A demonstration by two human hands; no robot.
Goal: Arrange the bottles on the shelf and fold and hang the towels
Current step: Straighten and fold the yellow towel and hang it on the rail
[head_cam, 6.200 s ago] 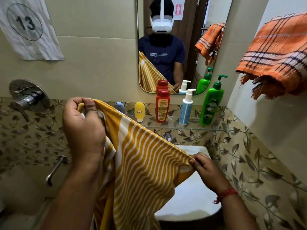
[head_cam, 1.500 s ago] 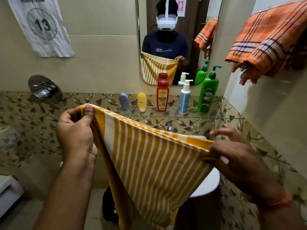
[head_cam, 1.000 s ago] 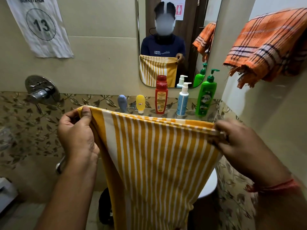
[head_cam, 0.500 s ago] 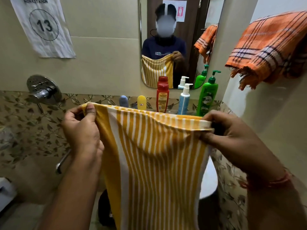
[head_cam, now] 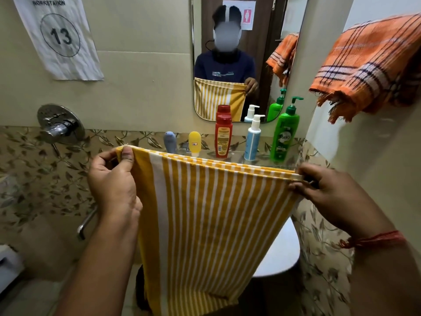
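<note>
Head view shows the yellow striped towel (head_cam: 211,224) stretched taut and hanging doubled in front of the glass shelf (head_cam: 262,159). Left hand (head_cam: 114,181) and right hand (head_cam: 328,190) each have a pinching grip on a top corner. Folding is under way; the next move likely calls for bringing both corners together evenly, then hanging it near the orange towel (head_cam: 369,65).

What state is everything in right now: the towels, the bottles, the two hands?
Yellow striped towel: held up, hanging.
Left hand: pinches its left corner.
Right hand: pinches its right corner.
Orange towel: hung up at the right.
Bottles: five, standing on the glass shelf.
</note>
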